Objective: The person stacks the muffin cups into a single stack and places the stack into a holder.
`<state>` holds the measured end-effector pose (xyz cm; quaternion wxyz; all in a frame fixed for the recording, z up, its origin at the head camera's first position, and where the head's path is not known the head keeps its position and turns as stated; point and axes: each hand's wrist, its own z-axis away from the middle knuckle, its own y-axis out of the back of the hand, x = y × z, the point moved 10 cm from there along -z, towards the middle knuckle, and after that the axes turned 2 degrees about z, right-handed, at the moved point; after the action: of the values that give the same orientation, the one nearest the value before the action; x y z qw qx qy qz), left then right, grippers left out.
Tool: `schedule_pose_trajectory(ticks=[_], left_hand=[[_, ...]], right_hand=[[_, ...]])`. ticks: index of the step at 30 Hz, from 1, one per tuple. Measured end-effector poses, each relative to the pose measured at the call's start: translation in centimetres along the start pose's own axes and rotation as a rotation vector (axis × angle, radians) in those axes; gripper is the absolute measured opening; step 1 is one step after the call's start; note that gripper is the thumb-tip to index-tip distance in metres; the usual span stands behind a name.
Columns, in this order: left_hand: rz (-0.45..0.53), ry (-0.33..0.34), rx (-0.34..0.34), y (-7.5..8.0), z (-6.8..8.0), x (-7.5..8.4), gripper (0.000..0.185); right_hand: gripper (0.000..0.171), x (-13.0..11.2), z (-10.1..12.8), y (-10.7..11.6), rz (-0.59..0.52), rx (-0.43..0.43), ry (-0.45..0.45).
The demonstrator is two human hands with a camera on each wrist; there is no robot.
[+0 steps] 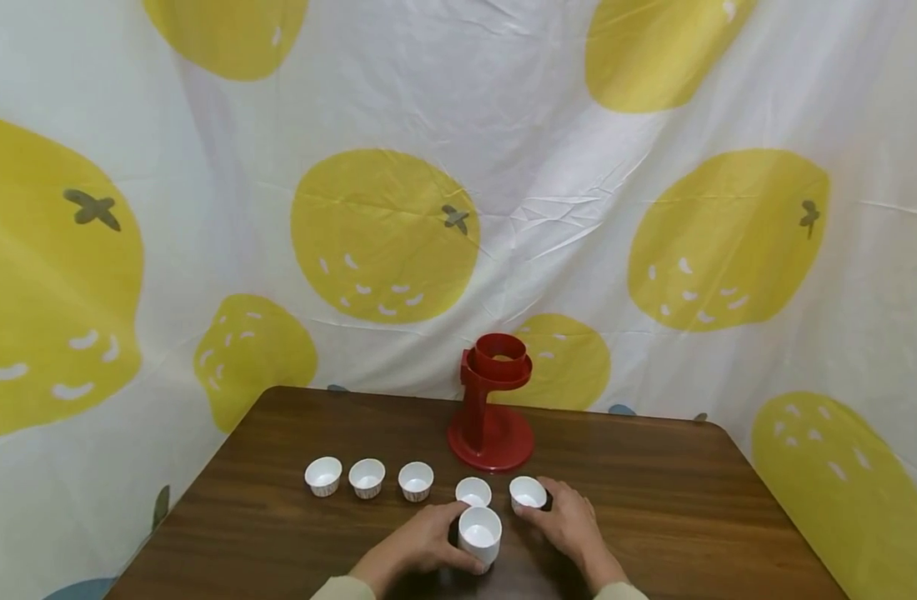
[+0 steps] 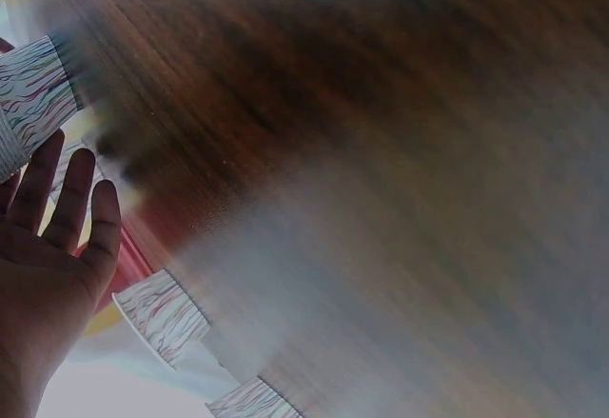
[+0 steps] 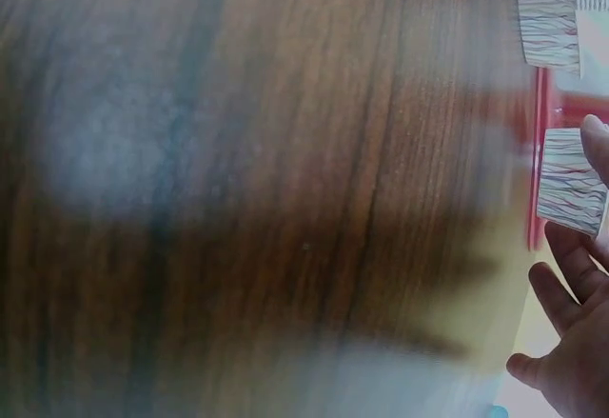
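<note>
So the left hand (image 1: 417,546) is wrapped around a short stack of white paper cups with thin wavy stripes (image 1: 479,536), sitting near the front edge of the dark wood-grain table (image 1: 653,500), roughly at 6 o'clock from the red plastic cup dispenser stand (image 1: 492,404). The fingers curl round the stack's left side. In the left wrist view, though, the fingers look pretty straight, so the grip is probably loose.

The right hand (image 1: 571,521) sits at about 2 o'clock from the stack, with its fingertips touching one single white paper cup (image 1: 528,493). I can't tell if it's actually pinching it or just resting against it. The hands are apart, one on each side of the stack.

Four more small white paper cups run in a row off toward 10 o'clock, the nearest one (image 1: 473,492) right behind the stack.

Handling-wise, I'd guess these are super light and flimsy: thin walls that crush if squeezed, and nested ones tend to stick. Best to hold by the side wall just under the rolled rim, gently, where it's stiffest.
</note>
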<state>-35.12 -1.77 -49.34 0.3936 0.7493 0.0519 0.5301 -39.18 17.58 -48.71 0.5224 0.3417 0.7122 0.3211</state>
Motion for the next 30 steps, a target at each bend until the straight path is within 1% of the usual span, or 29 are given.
schedule_pose_trajectory(ticks=[7,11,20,30], left_hand=[[0.001,0.011,0.0,-0.1,0.0,-0.1,0.052],[0.004,0.005,0.001,0.0,0.0,0.1,0.052],[0.006,-0.007,-0.004,0.0,0.0,0.1,0.053],[-0.008,0.011,-0.001,0.0,0.2,0.3,0.052]], right_hand=[[0.065,-0.5,0.3,0.7,-0.008,-0.007,0.0],[0.066,-0.6,0.5,1.0,-0.016,-0.01,-0.002],[0.065,-0.3,0.7,0.8,-0.031,-0.016,-0.005],[0.062,-0.9,1.2,1.4,-0.023,0.016,0.029]])
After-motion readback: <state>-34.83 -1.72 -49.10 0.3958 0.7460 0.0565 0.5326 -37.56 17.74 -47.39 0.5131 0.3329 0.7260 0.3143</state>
